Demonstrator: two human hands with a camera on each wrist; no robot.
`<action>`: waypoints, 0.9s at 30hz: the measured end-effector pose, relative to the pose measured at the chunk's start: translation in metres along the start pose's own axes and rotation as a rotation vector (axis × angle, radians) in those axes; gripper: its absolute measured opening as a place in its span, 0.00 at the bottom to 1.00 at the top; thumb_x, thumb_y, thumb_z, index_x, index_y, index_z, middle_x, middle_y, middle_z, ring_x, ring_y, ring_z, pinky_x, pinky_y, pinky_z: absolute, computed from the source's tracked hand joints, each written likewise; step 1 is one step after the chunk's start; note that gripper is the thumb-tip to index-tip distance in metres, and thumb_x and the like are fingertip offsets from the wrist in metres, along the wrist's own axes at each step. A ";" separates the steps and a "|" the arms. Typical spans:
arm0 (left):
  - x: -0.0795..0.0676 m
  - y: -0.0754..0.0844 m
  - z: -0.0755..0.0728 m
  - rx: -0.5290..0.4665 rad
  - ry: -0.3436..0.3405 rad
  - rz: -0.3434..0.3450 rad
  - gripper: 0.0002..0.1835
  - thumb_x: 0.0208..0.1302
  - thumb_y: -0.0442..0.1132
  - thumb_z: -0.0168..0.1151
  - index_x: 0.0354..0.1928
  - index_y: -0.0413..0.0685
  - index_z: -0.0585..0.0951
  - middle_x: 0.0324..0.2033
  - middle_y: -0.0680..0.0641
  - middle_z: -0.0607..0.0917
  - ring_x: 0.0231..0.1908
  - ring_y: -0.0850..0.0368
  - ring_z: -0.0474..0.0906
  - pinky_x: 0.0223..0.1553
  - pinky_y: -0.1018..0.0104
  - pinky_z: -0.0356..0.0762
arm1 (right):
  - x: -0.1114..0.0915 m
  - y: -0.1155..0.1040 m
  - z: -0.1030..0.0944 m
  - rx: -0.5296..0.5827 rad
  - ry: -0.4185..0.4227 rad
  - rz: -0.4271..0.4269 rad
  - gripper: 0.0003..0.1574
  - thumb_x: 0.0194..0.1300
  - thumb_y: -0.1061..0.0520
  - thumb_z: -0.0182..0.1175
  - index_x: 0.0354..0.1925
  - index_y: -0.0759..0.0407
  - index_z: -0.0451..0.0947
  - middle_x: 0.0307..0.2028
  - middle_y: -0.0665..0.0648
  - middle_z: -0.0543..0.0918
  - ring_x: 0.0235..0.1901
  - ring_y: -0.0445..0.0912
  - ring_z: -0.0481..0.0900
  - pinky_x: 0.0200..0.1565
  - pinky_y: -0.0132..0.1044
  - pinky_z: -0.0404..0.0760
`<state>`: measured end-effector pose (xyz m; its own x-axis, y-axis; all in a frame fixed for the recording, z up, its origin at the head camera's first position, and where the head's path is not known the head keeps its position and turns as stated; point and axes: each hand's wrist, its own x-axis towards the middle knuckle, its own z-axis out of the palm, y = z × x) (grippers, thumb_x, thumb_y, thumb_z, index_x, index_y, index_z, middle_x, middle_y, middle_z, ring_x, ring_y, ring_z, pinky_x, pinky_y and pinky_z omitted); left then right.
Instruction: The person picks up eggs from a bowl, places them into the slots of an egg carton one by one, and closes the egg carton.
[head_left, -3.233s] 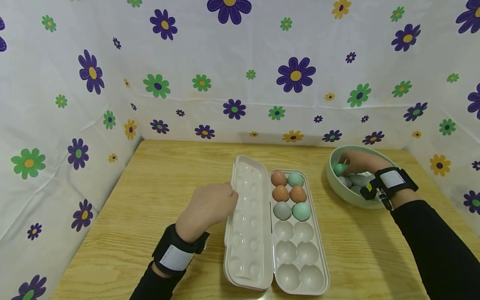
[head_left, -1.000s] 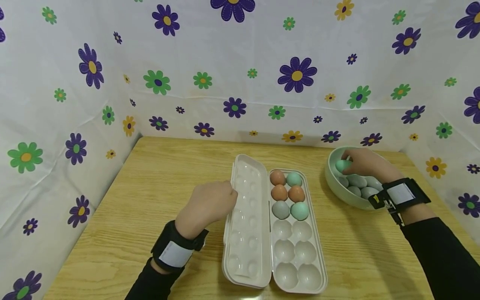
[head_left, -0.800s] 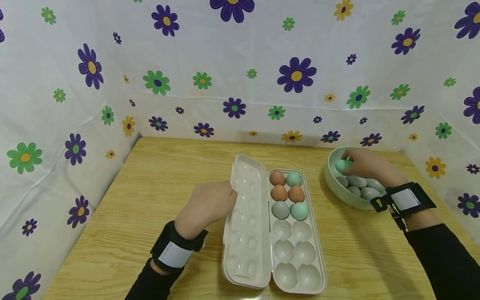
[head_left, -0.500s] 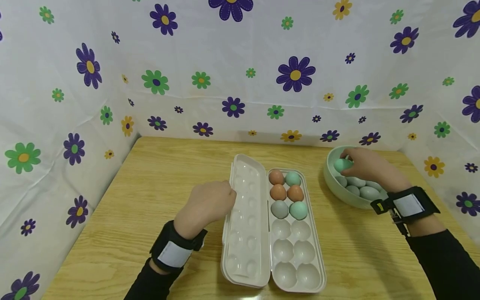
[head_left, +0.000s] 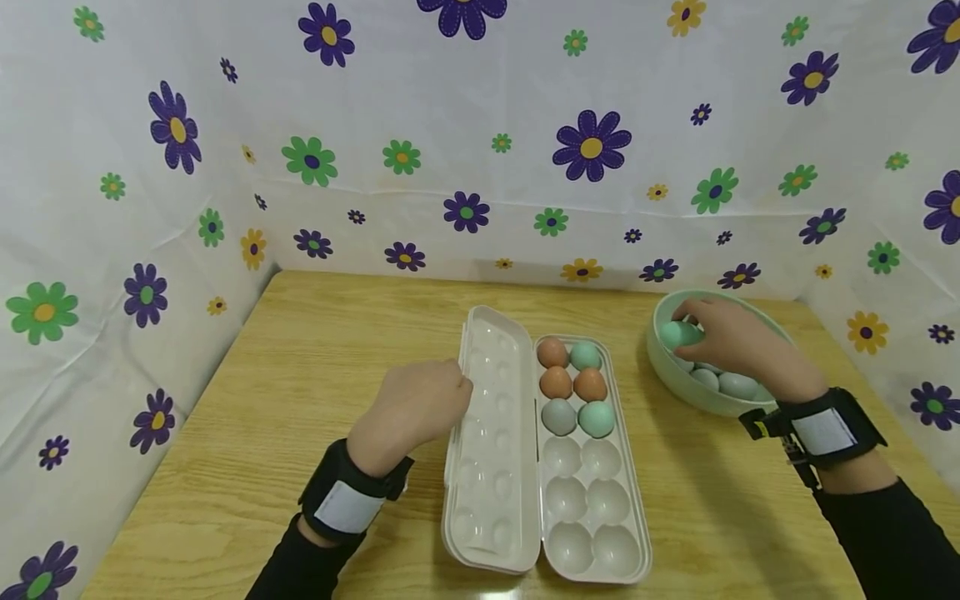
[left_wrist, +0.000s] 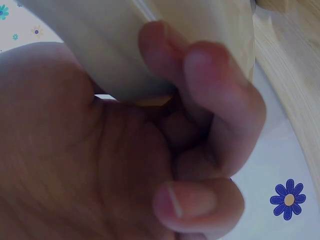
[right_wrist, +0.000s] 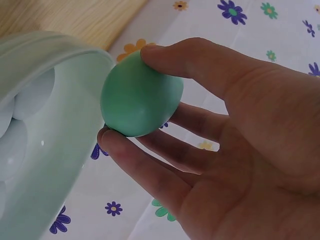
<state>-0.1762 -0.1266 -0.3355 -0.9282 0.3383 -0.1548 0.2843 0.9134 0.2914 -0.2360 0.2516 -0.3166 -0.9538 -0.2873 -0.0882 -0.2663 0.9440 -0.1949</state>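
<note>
My right hand [head_left: 738,340] pinches a green egg [head_left: 678,335] between thumb and fingertips, over the pale green bowl [head_left: 670,377]. In the right wrist view the egg [right_wrist: 137,97] sits by the bowl's rim, with the thumb on top and a fingertip beneath. My left hand [head_left: 411,408] has curled fingers at the left edge of the egg carton's raised lid [head_left: 491,467]; in the left wrist view the fingers [left_wrist: 217,75] bend round a pale edge of it. Brown, grey and green eggs fill the far half of the carton base [head_left: 572,546], while the near cups are bare.
Several greyish eggs [head_left: 738,386] lie in the bowl, partly hidden by my right hand. Wooden table [head_left: 337,333] surrounds the carton. A flower-printed cloth [head_left: 360,100] rises behind the table and along both sides.
My right hand, earlier down among the eggs, has lifted the green egg higher within the bowl area, and its wrist has shifted right and nearer. The left hand stays on the lid.
</note>
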 end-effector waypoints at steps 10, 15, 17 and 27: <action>0.001 0.001 -0.001 -0.001 -0.006 -0.005 0.18 0.77 0.40 0.43 0.29 0.45 0.77 0.18 0.51 0.68 0.21 0.56 0.70 0.21 0.63 0.65 | -0.010 -0.021 0.002 0.005 -0.017 -0.040 0.25 0.63 0.55 0.68 0.54 0.66 0.78 0.48 0.66 0.83 0.46 0.56 0.80 0.50 0.56 0.81; 0.000 0.001 -0.001 0.004 0.004 0.006 0.18 0.76 0.39 0.44 0.28 0.45 0.78 0.18 0.51 0.69 0.20 0.56 0.69 0.20 0.63 0.65 | -0.017 -0.032 0.009 -0.004 -0.004 -0.083 0.22 0.62 0.55 0.70 0.53 0.62 0.80 0.47 0.64 0.83 0.46 0.55 0.81 0.50 0.56 0.80; 0.000 0.001 -0.001 0.010 0.004 0.007 0.18 0.76 0.39 0.44 0.28 0.45 0.78 0.19 0.51 0.69 0.20 0.56 0.69 0.20 0.63 0.65 | -0.019 -0.038 0.013 -0.004 -0.004 -0.087 0.22 0.62 0.54 0.70 0.52 0.60 0.80 0.47 0.63 0.83 0.45 0.54 0.81 0.49 0.54 0.81; -0.001 0.001 -0.003 0.008 0.011 0.008 0.18 0.76 0.39 0.44 0.27 0.46 0.77 0.19 0.52 0.69 0.20 0.56 0.69 0.21 0.63 0.65 | -0.025 -0.064 0.028 0.057 -0.052 -0.116 0.21 0.61 0.54 0.70 0.50 0.59 0.78 0.45 0.58 0.82 0.38 0.47 0.78 0.41 0.44 0.81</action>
<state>-0.1755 -0.1262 -0.3324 -0.9287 0.3427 -0.1418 0.2933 0.9127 0.2847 -0.1909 0.1941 -0.3290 -0.9079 -0.4039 -0.1121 -0.3651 0.8934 -0.2619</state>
